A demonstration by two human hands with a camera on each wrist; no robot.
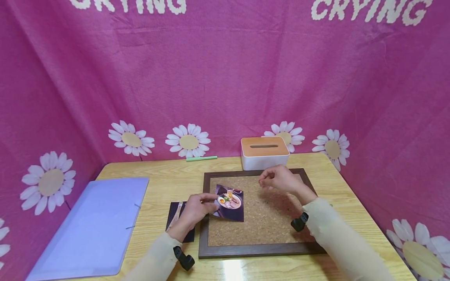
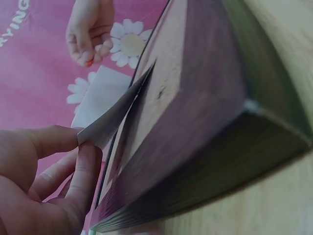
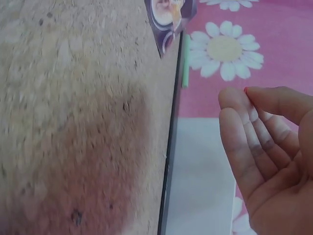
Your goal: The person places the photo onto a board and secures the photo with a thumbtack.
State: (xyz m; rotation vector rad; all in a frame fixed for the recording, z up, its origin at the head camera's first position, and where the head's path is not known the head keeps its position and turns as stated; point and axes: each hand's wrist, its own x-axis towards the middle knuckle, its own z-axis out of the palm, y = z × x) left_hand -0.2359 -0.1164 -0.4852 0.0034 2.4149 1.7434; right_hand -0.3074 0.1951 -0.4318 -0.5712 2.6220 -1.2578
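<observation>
A photo of a ramen bowl (image 1: 232,207) is pinched at its left edge by my left hand (image 1: 194,210), between thumb and fingers. The photo is over the left part of a framed cork board (image 1: 260,234), tilted with its held edge raised in the left wrist view. Above the board's upper right part is my right hand (image 1: 281,179). Its thumb and index finger pinch a tiny red piece (image 3: 246,90), mostly hidden by the fingertips; it looks like a pushpin. Partly behind my left hand lies a second dark picture (image 1: 171,214), left of the board.
A white tissue box (image 1: 265,162) with a wooden lid stands just behind the board. Near the table's back edge lies a green pen-like stick (image 1: 201,159). A bluish folder (image 1: 91,230) occupies the left side. Pink cloth (image 1: 225,86) with daisies surrounds the table.
</observation>
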